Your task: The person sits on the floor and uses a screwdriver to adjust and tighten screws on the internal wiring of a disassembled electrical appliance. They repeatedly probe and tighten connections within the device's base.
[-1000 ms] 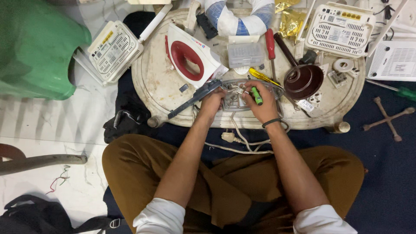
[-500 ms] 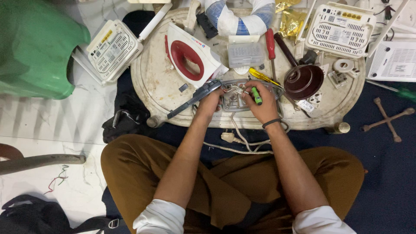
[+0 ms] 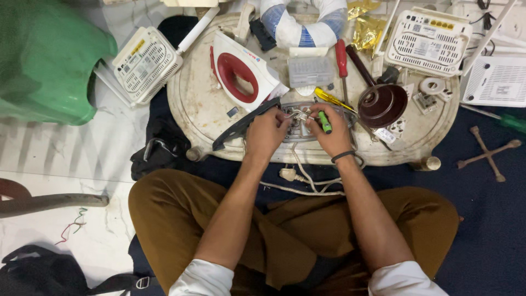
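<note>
Bracing the metal iron base at the counter's near edge, left hand pinches its wires; right hand grips green screwdriver, tip angled inward.

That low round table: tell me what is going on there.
A person sits cross-legged at the worn cream round table. The left hand steadies wires on an opened metal iron base, while the right hand works a green-handled screwdriver there. A white-and-red iron shell lies beside them.
</note>
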